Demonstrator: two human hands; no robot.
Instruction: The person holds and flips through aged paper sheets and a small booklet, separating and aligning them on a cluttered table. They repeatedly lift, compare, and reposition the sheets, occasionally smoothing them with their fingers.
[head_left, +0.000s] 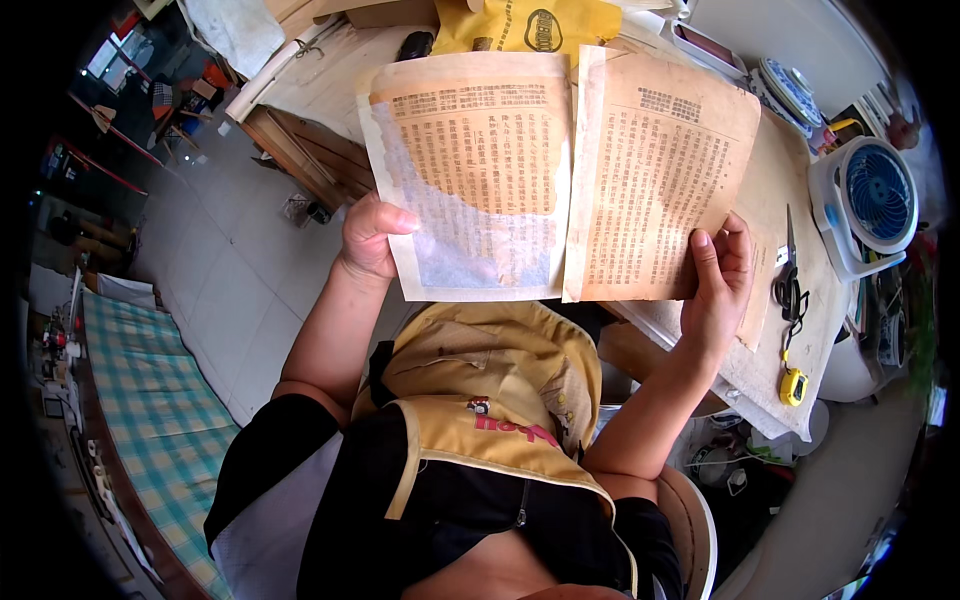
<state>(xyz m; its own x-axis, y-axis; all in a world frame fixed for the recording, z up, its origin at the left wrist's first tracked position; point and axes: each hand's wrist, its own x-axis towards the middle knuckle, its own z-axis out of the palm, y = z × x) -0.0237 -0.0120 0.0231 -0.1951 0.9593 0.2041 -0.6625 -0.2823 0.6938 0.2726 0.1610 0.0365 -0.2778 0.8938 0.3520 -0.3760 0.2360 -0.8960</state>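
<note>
My left hand (375, 234) grips the left edge of a printed paper leaf (480, 165), its thumb on the front. That leaf has a browned, ragged upper part and a paler, bluish-white lower part, with light margins. My right hand (721, 259) pinches the lower right corner of a second, browned printed leaf (660, 180). Both leaves are held up side by side, their inner edges close together, above my yellow apron (480, 360). Columns of printed characters cover each one. The fingers behind the leaves are partly hidden.
On the worktable (817, 315) at the right lie black-handled scissors (789, 289), a yellow tape measure (793, 386) and another browned sheet (754, 322). A small white fan (862, 202) stands near stacked blue-and-white dishes (791, 94). A yellow bag (517, 30) lies beyond the leaves.
</note>
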